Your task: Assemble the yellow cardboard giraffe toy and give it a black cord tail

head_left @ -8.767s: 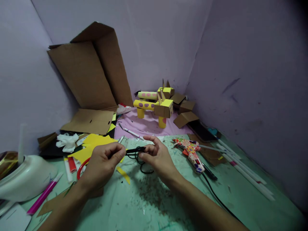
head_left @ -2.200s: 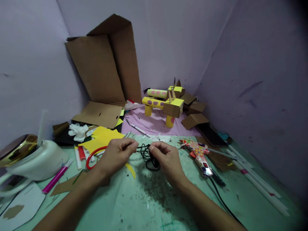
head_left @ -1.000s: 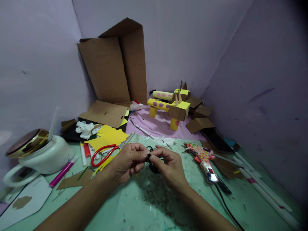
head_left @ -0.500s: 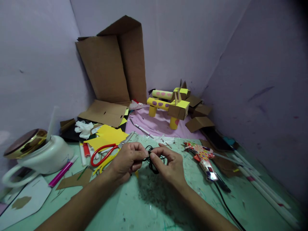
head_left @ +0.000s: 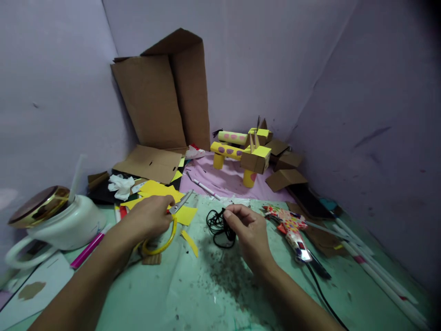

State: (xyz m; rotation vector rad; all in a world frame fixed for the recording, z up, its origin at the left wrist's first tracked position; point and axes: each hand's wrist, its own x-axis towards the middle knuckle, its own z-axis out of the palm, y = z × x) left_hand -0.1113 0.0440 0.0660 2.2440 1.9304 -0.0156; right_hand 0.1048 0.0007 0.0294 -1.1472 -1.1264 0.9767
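My right hand pinches a tangled bundle of thin black cord between thumb and fingertips, just above the table. Off to the left, my left hand is closed over the handles of a pair of scissors. The metal blades stick out past its fingers, pointing up and right, while the red handles are mostly hidden. A yellow loop shows below that hand. Yellow paper lies under the blades, and a narrow yellow strip rests between the two hands.
Right of my right hand lies a patterned glue gun with a black cable. Two yellow spotted animal models stand at the back on pink cloth. Cardboard leans on the wall; a white pot and a purple marker are at left.
My left hand has let go of the black cord and moved left onto the scissors. My right hand keeps the cord, which now hangs looser. The yellow loop and strip show more.
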